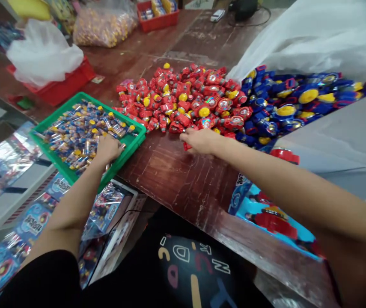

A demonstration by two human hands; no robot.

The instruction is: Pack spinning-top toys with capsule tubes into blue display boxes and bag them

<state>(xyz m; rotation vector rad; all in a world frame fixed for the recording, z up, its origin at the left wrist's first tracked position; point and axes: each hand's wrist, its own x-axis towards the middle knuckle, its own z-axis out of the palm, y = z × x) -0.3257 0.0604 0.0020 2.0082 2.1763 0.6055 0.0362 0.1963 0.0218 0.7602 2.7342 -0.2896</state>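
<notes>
Forward, the right hand (pixel 198 141) curls palm-down around a red plastic piece (pixel 186 146) beside heaped red plastic toys (pixel 195 102); the left hand (pixel 108 148) dips among yellow-capped clear tubes (pixel 70 126) in a green plastic tray (pixel 131 153), its grip unclear.

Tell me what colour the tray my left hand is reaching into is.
The tray is green, best seen in the head view.
</notes>
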